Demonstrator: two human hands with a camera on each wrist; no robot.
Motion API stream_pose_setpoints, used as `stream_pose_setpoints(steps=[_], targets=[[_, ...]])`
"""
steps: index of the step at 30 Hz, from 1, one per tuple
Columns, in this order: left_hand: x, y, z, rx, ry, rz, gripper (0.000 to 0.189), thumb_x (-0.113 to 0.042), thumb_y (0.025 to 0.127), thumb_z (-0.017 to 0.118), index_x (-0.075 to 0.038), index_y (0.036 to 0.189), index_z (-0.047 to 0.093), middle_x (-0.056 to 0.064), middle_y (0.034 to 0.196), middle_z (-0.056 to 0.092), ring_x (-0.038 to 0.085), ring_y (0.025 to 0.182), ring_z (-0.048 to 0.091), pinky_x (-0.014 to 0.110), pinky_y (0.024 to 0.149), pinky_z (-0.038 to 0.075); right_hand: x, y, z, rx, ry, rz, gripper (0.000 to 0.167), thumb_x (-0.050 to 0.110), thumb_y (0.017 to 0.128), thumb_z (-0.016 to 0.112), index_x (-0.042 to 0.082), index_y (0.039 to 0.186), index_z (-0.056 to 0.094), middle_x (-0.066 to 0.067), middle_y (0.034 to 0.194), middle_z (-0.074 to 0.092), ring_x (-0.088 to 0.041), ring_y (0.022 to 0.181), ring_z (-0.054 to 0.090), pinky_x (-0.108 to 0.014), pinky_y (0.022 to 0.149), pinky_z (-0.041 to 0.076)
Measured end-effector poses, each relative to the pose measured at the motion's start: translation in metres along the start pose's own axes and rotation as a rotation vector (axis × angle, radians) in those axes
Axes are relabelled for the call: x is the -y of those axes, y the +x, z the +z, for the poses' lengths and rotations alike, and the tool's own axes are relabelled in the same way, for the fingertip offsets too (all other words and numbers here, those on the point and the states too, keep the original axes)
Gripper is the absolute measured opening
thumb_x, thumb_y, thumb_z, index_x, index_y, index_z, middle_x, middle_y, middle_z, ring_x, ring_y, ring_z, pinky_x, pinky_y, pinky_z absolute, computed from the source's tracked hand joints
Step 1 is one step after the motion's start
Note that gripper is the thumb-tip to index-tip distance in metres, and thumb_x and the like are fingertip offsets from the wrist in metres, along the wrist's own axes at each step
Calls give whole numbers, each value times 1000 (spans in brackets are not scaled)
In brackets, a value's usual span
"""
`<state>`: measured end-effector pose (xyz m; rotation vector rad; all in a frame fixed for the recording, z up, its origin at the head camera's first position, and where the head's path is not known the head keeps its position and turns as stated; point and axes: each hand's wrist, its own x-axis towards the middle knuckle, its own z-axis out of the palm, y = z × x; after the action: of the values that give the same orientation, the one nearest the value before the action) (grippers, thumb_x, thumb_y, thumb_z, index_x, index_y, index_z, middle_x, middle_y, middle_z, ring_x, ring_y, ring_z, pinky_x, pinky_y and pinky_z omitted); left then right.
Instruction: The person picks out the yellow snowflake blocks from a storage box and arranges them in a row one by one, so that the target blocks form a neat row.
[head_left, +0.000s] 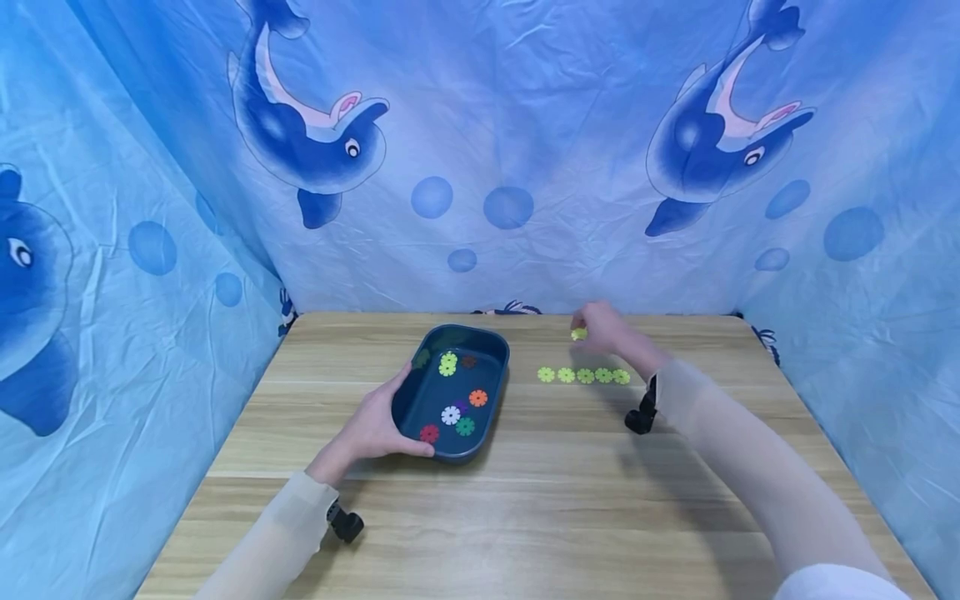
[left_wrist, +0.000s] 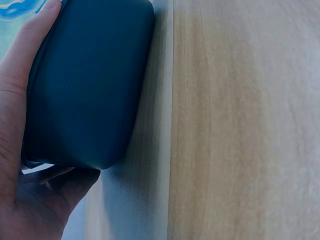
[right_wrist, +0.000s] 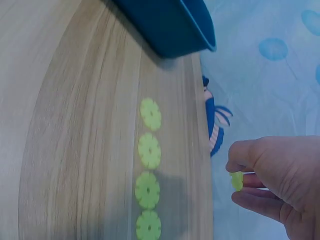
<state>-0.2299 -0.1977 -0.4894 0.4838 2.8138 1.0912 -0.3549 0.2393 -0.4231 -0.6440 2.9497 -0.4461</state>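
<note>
My left hand [head_left: 375, 423] grips a dark blue plastic bin [head_left: 504, 367] by its left side and near corner, thumb along the near wall. In the left wrist view the bin [left_wrist: 92, 80] looks tilted, with the fingers around its end. Loose snowflake discs lie inside: yellow-green [head_left: 447, 364], orange [head_left: 477, 398], white [head_left: 450, 415], green [head_left: 465, 427], red [head_left: 429, 433], plus a brown and a purple one. Pinched between the thumb and fingers of my right hand [head_left: 600, 327] is one yellow-green snowflake disc [right_wrist: 237, 181], held above the table behind a row of similar discs [head_left: 585, 377].
The row has several yellow-green discs lying flat, side by side, on the wooden table [head_left: 525, 517], right of the bin. Blue curtains [head_left: 480, 108] printed with dolphins hang behind the table and along both sides. A small black camera is strapped to each wrist.
</note>
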Motion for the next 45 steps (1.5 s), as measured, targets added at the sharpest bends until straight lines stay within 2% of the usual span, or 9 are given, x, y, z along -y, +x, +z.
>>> stream_pose_setpoints(steps=[6,15,25,33,37,40,45], targets=[[1,-1,0,8,14,-14,147,-56,61,101,-11,172,15,22,172,35,46,151,44,67,118,44,-13,-14,-4,-11,-5,-3,35,11,89,83,-9,116,74,-27,116,76,-44,112,71,-55,102,59],[1,-1,-1,11,12,-26,147,-57,61,101,-13,172,16,22,172,34,47,152,42,68,118,43,-37,-30,-4,-3,-8,42,34,10,91,79,-9,117,74,-28,117,75,-46,112,70,-58,101,59],[3,-1,2,9,10,-20,146,-56,62,101,-13,172,16,22,172,33,46,153,42,67,119,43,-59,-50,2,-11,-28,60,32,8,89,77,-10,116,75,-29,114,76,-48,110,71,-58,98,60],[3,-1,2,2,7,-3,147,-55,61,102,-11,172,16,23,172,34,46,152,43,67,118,44,-72,-63,7,13,-24,80,33,11,91,77,-8,118,76,-28,117,76,-47,112,71,-60,97,60],[4,-1,2,-1,5,-1,147,-56,60,102,-12,172,16,22,171,34,46,152,43,68,118,44,-77,-67,10,11,-26,71,29,8,88,74,-6,114,77,-25,111,78,-41,99,73,-57,90,62],[4,-1,3,0,4,-4,148,-56,60,102,-12,172,15,23,172,34,47,151,43,68,118,44,-81,-70,14,14,-31,74,27,6,84,71,-2,109,80,-21,107,79,-37,97,73,-56,88,62],[5,0,3,2,2,-10,148,-56,61,101,-14,172,14,22,172,33,46,152,42,68,118,43,-82,-75,21,39,-24,84,29,3,81,71,2,109,80,-17,108,79,-41,107,73,-57,93,62]])
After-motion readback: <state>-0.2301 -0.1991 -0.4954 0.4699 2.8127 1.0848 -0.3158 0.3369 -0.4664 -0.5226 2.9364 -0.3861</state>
